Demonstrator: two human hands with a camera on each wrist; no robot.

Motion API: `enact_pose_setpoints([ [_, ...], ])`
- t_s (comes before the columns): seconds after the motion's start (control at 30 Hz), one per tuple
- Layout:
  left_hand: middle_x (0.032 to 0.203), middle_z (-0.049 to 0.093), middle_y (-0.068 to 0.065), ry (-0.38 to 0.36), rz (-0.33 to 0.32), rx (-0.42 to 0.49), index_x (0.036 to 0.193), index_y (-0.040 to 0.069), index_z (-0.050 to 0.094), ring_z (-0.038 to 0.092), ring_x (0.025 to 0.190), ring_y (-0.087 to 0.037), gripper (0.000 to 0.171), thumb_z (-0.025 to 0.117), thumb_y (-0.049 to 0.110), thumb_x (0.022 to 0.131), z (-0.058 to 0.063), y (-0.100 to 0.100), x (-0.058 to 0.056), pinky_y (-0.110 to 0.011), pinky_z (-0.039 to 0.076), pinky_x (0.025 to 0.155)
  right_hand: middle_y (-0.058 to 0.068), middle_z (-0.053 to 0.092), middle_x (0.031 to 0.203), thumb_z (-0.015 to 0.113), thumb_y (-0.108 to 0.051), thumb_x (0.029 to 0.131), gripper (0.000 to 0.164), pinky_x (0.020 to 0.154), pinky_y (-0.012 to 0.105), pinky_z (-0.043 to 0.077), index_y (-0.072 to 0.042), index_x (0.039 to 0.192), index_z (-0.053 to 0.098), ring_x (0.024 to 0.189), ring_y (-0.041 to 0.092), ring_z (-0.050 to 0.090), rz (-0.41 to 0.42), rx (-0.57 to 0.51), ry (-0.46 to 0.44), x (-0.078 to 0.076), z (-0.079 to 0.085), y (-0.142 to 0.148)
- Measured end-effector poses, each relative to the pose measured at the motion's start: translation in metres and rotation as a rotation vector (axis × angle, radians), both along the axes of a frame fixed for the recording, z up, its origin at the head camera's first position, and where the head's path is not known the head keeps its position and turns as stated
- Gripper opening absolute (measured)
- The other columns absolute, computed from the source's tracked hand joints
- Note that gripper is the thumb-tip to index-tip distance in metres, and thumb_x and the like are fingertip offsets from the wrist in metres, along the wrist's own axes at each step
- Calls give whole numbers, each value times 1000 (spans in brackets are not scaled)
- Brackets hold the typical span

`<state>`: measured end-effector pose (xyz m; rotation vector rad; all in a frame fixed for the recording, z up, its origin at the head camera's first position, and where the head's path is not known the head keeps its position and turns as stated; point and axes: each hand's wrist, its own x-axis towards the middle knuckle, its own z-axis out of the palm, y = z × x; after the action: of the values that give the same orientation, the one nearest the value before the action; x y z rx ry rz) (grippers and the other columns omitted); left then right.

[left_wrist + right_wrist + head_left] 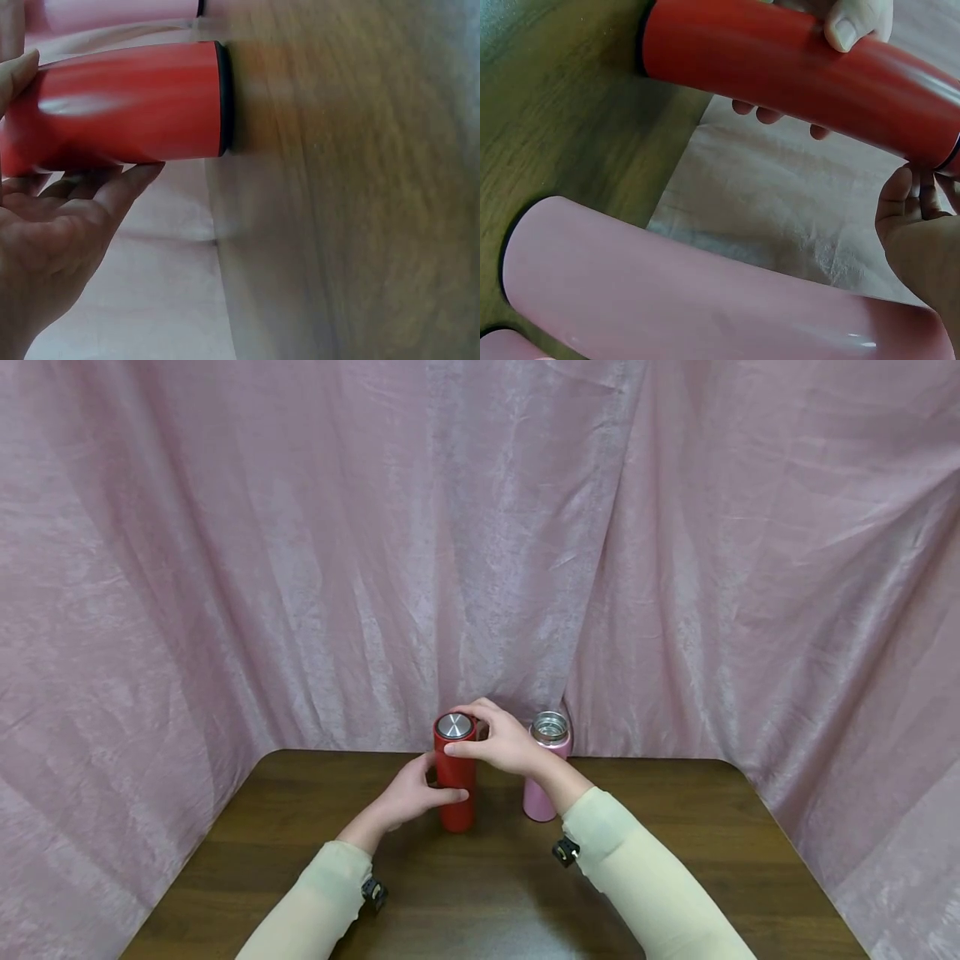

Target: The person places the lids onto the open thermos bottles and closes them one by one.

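Observation:
A red thermos with a silver-topped lid stands upright near the table's back edge. My left hand grips its body at mid-height, thumb across the front and fingers around the far side. Up at the lid, my right hand holds the rim between thumb and fingers. Just right of it is a pink thermos with its steel mouth uncovered, partly hidden behind my right hand and wrist. Whether the red thermos's base touches the table is hard to tell.
The brown wooden table has rounded back corners. Pink curtains hang right behind it. A small pink piece, cut off by the frame, lies beside the pink thermos in the right wrist view.

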<state>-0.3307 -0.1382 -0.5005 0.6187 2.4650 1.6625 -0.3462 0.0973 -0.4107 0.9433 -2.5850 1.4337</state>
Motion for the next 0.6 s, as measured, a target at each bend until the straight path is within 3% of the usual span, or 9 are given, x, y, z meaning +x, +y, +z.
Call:
enact_pose_setpoints([
  [0.23, 130, 75, -3, -23, 10, -4, 145, 12, 65, 70, 120, -23, 66, 95, 30, 89, 0, -3, -9, -45, 57, 104, 1, 65, 129, 88, -38, 95, 63, 88, 35, 57, -15, 150, 69, 109, 32, 67, 19, -26, -34, -7, 2, -5],
  [0.43, 131, 73, -4, -29, 33, -4, 146, 10, 63, 69, 119, -24, 66, 93, 30, 90, 0, -2, -18, -47, 57, 103, 4, 62, 129, 90, -38, 94, 63, 78, 36, 67, -15, 149, 69, 110, 30, 64, 12, -82, -99, -15, 3, -8],
  [0.6, 131, 73, -7, -24, 39, 6, 145, 8, 63, 69, 117, -26, 65, 92, 28, 90, -1, -2, -22, -45, 57, 101, 6, 61, 133, 90, -37, 94, 65, 77, 36, 67, -13, 150, 68, 112, 33, 63, -5, -85, -112, -18, 3, -12],
])
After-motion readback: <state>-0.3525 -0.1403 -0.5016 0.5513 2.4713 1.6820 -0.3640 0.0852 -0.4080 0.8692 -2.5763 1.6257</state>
